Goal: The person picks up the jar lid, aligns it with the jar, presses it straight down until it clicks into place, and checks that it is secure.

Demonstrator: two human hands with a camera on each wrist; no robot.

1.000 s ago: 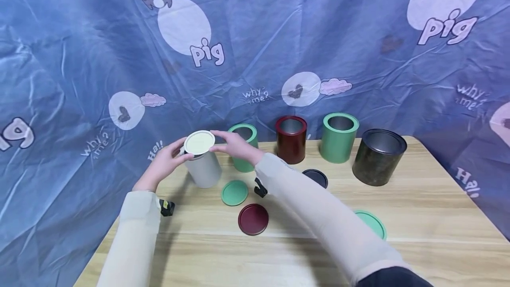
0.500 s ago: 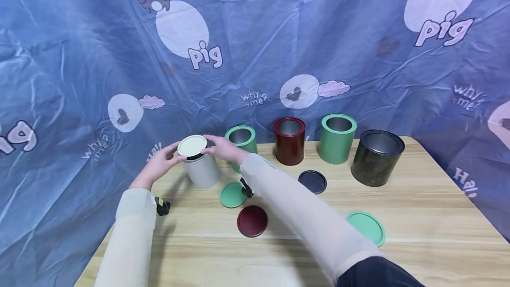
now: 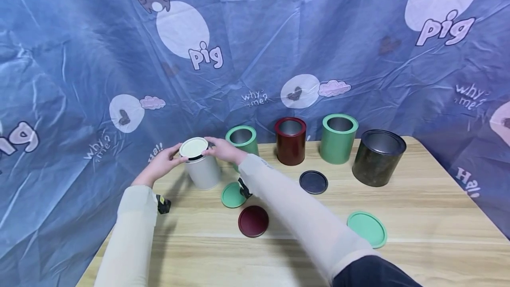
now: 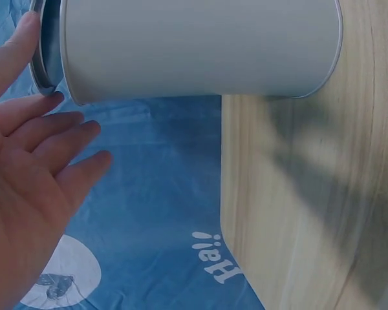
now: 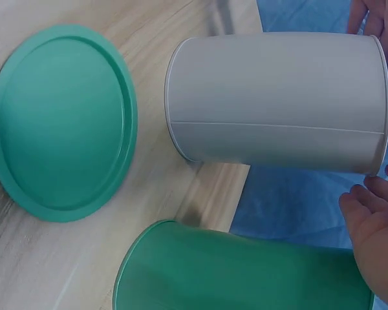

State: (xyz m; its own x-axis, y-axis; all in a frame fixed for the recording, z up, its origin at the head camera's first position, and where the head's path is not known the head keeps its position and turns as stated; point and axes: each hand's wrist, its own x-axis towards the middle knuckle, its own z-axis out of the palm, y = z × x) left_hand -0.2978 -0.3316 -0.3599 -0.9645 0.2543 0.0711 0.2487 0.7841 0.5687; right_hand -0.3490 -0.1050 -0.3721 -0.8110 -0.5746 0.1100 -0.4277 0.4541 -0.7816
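Observation:
Both hands hold a white round lid by opposite edges, close over the top of a white can. My left hand pinches the lid's left edge between thumb and fingers. On the other side, my right hand grips the right edge, thumb toward the front. A dark gap shows between lid and can at the front. In the left wrist view, the lid stands slightly apart from the rim of the upright can, and the remaining fingers spread beside it. The right wrist view shows the can's seam side.
Along the back stand a green can, a dark red can, another green can and a black can, all uncovered. On the wooden table lie a green lid, dark red lid, black lid and larger green lid.
Both hands have lowered the white lid and shifted it slightly left, closer to the white can's top. In the last half second it has barely moved.

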